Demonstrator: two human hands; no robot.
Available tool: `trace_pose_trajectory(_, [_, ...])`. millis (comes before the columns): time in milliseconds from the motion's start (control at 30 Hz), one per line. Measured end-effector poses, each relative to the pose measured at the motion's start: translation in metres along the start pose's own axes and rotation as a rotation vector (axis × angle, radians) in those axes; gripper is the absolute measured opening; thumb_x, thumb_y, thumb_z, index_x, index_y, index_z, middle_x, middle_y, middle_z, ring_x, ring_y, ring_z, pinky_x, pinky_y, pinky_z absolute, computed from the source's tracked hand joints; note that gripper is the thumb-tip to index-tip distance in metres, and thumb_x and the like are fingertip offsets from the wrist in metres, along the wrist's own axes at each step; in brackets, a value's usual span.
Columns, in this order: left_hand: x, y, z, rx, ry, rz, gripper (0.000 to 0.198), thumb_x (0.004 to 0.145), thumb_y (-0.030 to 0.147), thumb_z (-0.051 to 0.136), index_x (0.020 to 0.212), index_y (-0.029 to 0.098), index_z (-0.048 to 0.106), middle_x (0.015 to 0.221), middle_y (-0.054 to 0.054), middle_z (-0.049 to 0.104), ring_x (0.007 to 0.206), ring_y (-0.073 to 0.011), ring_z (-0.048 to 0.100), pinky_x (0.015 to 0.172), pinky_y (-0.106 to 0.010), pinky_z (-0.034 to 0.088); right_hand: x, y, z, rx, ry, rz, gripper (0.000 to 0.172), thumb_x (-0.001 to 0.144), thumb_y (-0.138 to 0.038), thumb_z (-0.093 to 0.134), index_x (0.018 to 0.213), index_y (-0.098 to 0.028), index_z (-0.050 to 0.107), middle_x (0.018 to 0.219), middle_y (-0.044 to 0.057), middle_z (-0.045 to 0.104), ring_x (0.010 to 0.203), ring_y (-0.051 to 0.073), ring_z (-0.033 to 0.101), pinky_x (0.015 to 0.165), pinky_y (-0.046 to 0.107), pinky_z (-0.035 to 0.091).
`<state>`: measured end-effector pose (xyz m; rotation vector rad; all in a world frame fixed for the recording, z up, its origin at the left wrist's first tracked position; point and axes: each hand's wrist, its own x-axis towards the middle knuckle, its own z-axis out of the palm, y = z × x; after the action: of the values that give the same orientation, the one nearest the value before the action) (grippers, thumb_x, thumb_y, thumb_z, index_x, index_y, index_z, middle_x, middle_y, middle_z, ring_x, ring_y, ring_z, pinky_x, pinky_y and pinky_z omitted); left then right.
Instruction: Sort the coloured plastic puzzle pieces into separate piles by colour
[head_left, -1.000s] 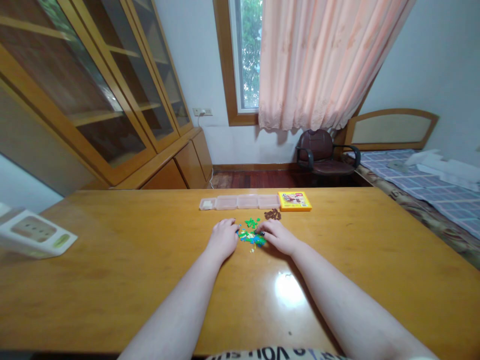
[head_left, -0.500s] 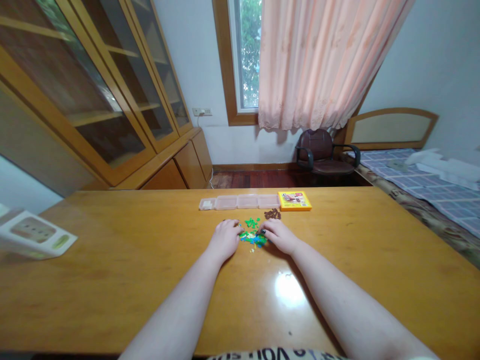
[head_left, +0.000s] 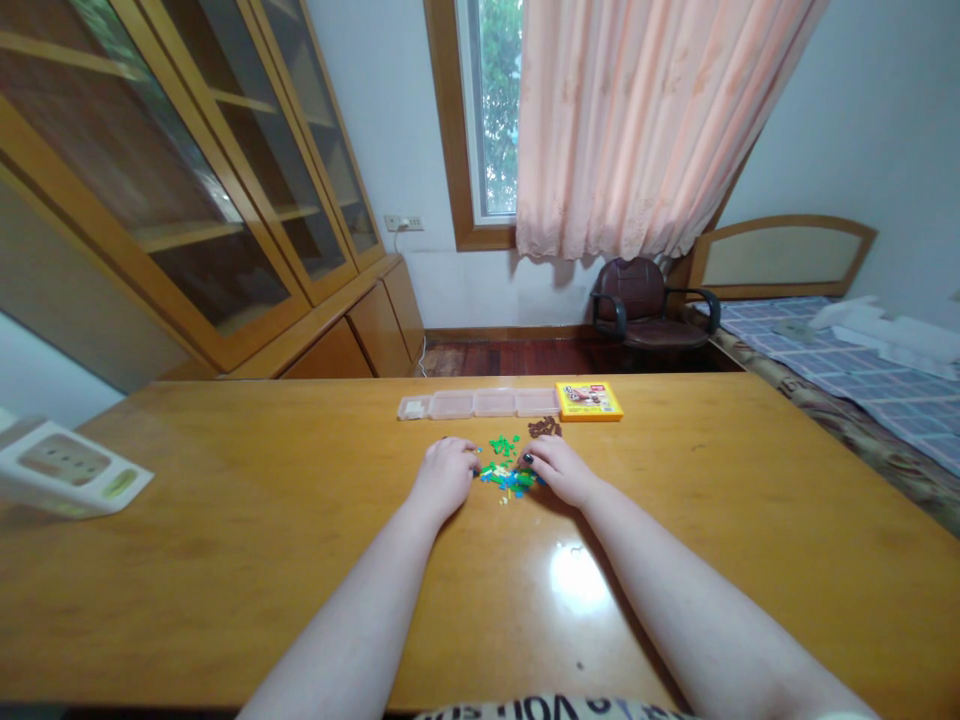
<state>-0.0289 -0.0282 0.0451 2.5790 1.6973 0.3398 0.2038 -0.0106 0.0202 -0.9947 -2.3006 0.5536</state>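
Observation:
A loose pile of tiny green, blue and yellow plastic bricks [head_left: 508, 479] lies on the wooden table [head_left: 225, 560], between my two hands. My left hand [head_left: 445, 478] rests at the pile's left side, with its fingertips at the edge. My right hand [head_left: 559, 470] curls at the right side, touching the pile. Whether either hand pinches a brick is hidden. Just beyond lie a small heap of dark brown bricks [head_left: 544, 428] and a loose green cluster [head_left: 504, 447]. Behind them stand a clear compartment box [head_left: 476, 404] and a yellow product box [head_left: 589, 401].
A white printed box [head_left: 64, 470] sits at the table's left edge. A wooden glass-fronted cabinet [head_left: 202, 170] stands behind the table at left. Beyond the far edge are a dark chair [head_left: 637, 305] and, at right, a bed [head_left: 847, 370].
Both hands stay at the pile, with small finger shifts, and the bricks between them look slightly rearranged. The whole view has rotated a little as my head moved.

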Motion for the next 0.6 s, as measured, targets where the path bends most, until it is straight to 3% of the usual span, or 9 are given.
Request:
trace_pose_trajectory(233, [0.001, 0.002, 0.007, -0.028, -0.05, 0.048, 0.029, 0.082, 0.015, 0.051, 0.095, 0.03, 0.072, 0.11, -0.005, 0.064, 0.104, -0.0228, 0.053, 0.094, -0.039, 0.039, 0.001, 0.0, 0.0, 0.004, 0.005, -0.004, 0.038, 0.095, -0.038, 0.033, 0.085, -0.017, 0.063, 0.08, 0.006, 0.061, 0.078, 0.019, 0.051, 0.076, 0.033, 0.037])
trace_pose_trajectory(433, [0.001, 0.003, 0.014, -0.038, -0.067, -0.01, 0.041, 0.081, 0.011, 0.048, 0.115, 0.027, 0.063, 0.126, -0.007, 0.055, 0.116, -0.0234, 0.046, 0.101, -0.039, 0.035, 0.001, 0.0, 0.001, 0.016, 0.011, -0.007, 0.037, 0.095, -0.038, 0.034, 0.086, -0.017, 0.063, 0.082, 0.007, 0.062, 0.08, 0.02, 0.052, 0.077, 0.033, 0.038])
trace_pose_trajectory(600, [0.002, 0.004, 0.014, -0.085, -0.06, -0.015, 0.041, 0.083, 0.013, 0.046, 0.118, 0.026, 0.061, 0.128, -0.008, 0.053, 0.118, -0.0232, 0.044, 0.102, -0.041, 0.034, 0.0, 0.0, 0.0, 0.02, 0.013, -0.001, 0.036, 0.095, -0.038, 0.034, 0.087, -0.017, 0.063, 0.082, 0.006, 0.061, 0.08, 0.02, 0.052, 0.078, 0.033, 0.038])
